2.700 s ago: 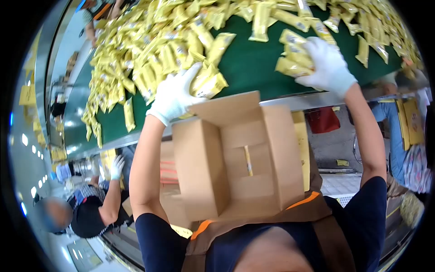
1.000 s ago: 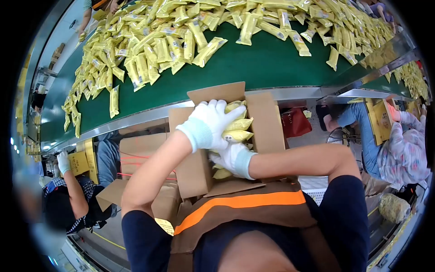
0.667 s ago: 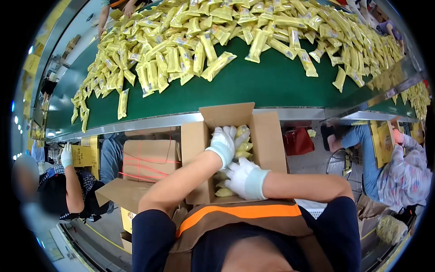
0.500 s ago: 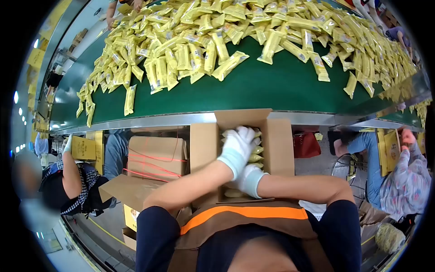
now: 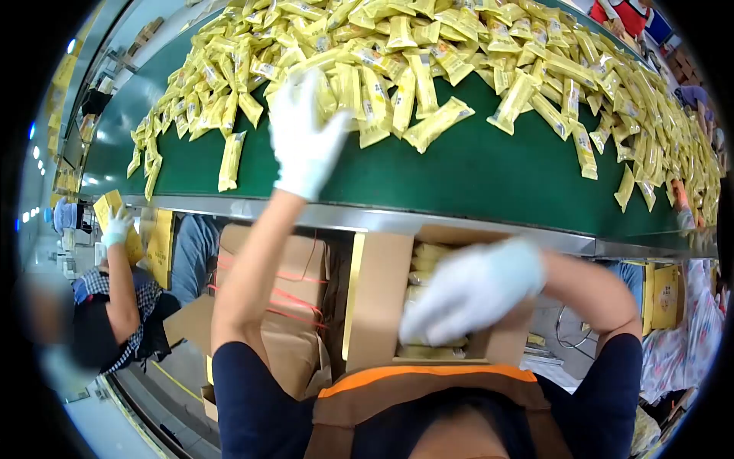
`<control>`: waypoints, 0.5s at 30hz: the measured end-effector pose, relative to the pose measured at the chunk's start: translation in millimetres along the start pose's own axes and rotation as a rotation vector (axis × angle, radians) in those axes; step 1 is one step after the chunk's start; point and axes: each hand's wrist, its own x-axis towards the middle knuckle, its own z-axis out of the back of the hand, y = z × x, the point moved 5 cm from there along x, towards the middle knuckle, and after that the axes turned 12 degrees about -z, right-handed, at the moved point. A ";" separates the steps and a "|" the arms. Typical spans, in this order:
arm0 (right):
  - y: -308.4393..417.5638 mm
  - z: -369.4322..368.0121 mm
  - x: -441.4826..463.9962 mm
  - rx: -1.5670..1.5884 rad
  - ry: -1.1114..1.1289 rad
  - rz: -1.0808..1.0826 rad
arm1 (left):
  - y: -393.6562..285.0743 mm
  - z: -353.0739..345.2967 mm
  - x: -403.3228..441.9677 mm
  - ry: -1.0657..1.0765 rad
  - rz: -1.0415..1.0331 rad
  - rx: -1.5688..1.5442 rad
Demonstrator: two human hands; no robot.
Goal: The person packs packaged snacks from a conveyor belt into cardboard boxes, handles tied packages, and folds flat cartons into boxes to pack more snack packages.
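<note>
My left hand [image 5: 306,138], in a white glove, reaches out over the green belt at the near edge of the yellow snack packets [image 5: 367,92]. Its fingers and thumb are spread, and I see nothing held in it. In front of my body stands an open cardboard box [image 5: 382,283], with several packets lying in rows inside [image 5: 432,353]. Over the right part of that box is my right hand [image 5: 474,294], also gloved and smeared by motion. Its fingers are too blurred to read, and it hides part of the box's contents.
Beyond the belt's metal edge [image 5: 382,217], the green belt [image 5: 497,168] carries a wide heap of packets. A brown carton [image 5: 287,306] with red string stands left of the box. Co-workers are at both sides; the left one's gloved hand [image 5: 117,226] touches a yellow carton.
My left hand has left the box and moved forward and left to the packets on the belt. My right hand has risen and shifted right. The box appears further right in view.
</note>
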 end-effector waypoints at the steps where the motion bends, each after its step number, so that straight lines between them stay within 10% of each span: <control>1: 14.3 51.0 4.2 0.035 -0.199 0.074 | 55.9 -28.5 -26.7 0.119 0.179 0.198; 4: -8.3 194.6 18.4 -0.467 -0.947 -0.290 | 139.8 -92.7 -93.7 0.439 0.609 0.038; 10: -112.5 243.7 115.1 -0.897 -0.914 -0.738 | 90.5 -96.7 -66.6 0.375 0.610 -0.507; 15: -140.7 203.2 14.3 -0.982 -0.747 -0.832 | 12.2 -98.3 -61.6 0.439 0.356 -0.632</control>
